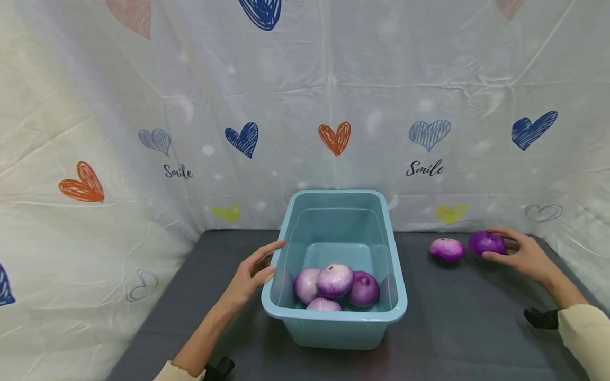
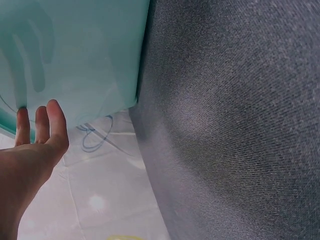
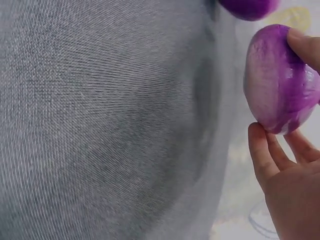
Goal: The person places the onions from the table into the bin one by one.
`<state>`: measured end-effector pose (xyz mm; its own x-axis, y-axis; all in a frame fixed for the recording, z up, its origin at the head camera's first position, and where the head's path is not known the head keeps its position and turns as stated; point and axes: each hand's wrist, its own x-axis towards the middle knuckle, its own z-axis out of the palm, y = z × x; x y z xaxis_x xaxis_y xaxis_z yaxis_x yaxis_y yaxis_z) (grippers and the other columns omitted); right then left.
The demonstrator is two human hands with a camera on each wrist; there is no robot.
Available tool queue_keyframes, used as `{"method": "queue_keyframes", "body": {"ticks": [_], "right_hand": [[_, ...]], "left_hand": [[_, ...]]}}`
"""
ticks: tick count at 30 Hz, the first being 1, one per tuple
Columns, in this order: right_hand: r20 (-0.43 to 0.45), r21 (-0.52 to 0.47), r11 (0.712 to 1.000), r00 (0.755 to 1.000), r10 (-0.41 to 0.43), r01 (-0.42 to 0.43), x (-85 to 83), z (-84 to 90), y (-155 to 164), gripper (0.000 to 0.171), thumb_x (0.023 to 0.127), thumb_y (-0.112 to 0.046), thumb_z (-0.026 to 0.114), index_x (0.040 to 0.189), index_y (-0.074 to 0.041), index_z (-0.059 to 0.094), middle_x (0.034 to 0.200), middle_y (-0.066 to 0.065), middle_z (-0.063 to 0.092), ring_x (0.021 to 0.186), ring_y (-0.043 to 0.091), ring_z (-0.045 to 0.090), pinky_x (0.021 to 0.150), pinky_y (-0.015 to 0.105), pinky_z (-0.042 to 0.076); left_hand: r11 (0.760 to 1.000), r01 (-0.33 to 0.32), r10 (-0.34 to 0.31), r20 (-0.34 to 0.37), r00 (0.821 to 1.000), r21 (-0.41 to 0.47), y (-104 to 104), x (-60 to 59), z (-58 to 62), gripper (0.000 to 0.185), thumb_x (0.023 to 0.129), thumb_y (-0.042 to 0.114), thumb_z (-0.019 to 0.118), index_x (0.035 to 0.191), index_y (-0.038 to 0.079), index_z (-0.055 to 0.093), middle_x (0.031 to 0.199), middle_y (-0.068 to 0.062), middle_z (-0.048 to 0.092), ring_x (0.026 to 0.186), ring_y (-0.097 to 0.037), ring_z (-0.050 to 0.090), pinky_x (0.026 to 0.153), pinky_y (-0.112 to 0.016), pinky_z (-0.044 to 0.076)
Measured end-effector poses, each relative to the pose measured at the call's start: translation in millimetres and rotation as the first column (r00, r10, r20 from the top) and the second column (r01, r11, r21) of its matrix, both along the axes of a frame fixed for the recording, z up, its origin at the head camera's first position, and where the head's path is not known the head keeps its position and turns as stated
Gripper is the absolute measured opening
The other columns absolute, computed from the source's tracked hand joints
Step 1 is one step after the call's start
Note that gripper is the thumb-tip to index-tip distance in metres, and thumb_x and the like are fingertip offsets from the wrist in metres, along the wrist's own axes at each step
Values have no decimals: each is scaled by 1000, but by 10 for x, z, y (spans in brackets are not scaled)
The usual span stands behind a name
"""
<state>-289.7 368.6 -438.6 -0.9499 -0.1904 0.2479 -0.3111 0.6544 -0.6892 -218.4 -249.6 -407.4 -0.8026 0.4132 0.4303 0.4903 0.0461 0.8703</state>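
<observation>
One onion (image 1: 486, 243) in right hand (image 1: 521, 254) grip, long axis level.

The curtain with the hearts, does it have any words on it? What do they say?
"Smile": black script on the left of the curtain.
"Smile": the same word on the right of the curtain.
The tub, the onions and the table show no words.
</observation>
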Motion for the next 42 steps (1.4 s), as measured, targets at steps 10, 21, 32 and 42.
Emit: {"method": "queue_keyframes", "body": {"ticks": [10,21,32,42], "right_hand": [[-30,-100,994,999,33,-36,141,99,39,60,96,-14,74,148,0,47,141,21,48,109,-12,46,81,10,45],[-31,-245,966,997,77,-82,285,345,-150,57,96,-1,69,149,-3,47,138,-6,49,117,-4,52,87,12,46],[-59,-293,940,985,162,-172,443,582,-426,58,94,6,68,148,-2,48,136,-1,54,115,4,59,87,20,50],[-52,-339,896,957,287,-287,472,616,-626,59,94,11,65,148,-1,47,138,2,55,116,13,61,86,27,54]], "left_hand": [[1000,11,-11,-25,1000,13,-4,-23,-13,48,103,10,51,151,3,46,145,-30,45,128,-39,52,93,-38,51],[999,23,-22,44,999,-23,-19,-45,25,48,103,13,51,150,7,44,145,-26,45,127,-34,52,92,-41,52],[1000,11,-9,101,995,-15,-16,-52,61,50,101,12,56,150,8,47,147,-23,46,128,-32,53,93,-42,52],[1000,-4,5,71,997,-3,-6,-66,82,47,101,7,56,148,5,49,149,-20,46,134,-37,48,95,-41,50]]}}
